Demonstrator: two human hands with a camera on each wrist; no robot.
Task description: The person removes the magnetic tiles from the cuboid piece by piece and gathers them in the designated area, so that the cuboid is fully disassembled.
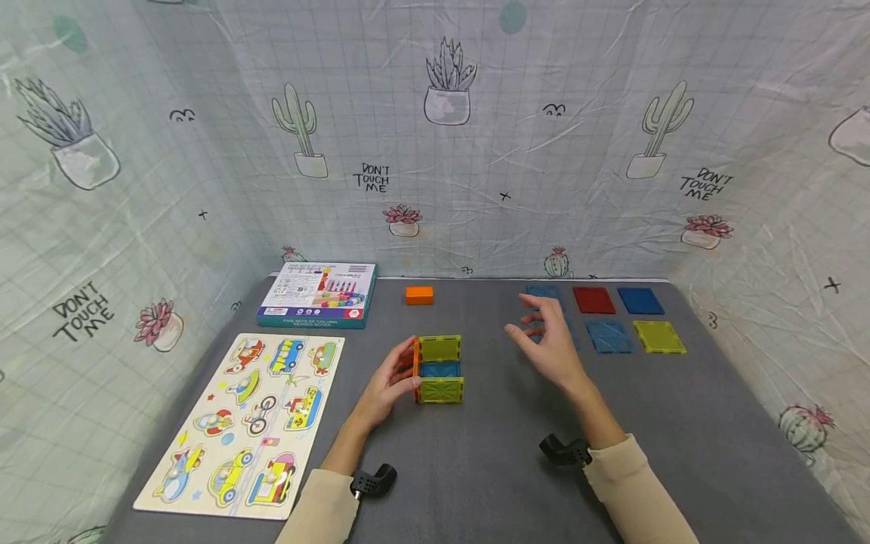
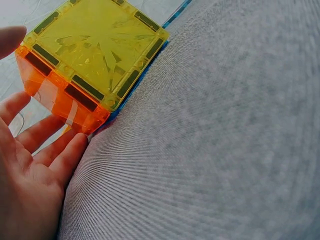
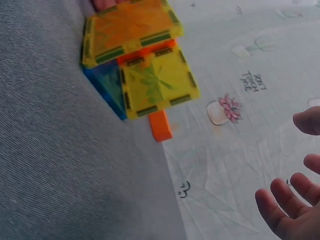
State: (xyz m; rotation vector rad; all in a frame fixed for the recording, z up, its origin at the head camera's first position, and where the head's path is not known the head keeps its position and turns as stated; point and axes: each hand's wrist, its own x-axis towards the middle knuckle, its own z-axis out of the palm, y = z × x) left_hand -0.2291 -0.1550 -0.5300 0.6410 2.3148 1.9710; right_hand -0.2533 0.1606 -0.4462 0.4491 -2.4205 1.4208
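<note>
A small open-topped box of see-through magnetic tiles [image 1: 440, 391] stands on the table in the head view. Its near and far walls are yellow, its left wall orange, its floor blue, and no wall stands on its right. My left hand [image 1: 384, 387] holds the box by the orange tile [image 2: 65, 97], with thumb and fingers spread along its edges. My right hand [image 1: 547, 344] hovers with nothing in it, to the right of the box and in front of blue tiles [image 1: 541, 290] that it partly hides. In the right wrist view its fingers are spread loosely.
At the back right lie a red tile [image 1: 594, 300], a dark blue tile [image 1: 640, 301], a light blue tile [image 1: 609, 337] and a yellow tile [image 1: 660, 337]. An orange block [image 1: 419, 295] sits behind the box. On the left are a picture puzzle board [image 1: 272, 363] and a boxed toy set [image 1: 316, 295].
</note>
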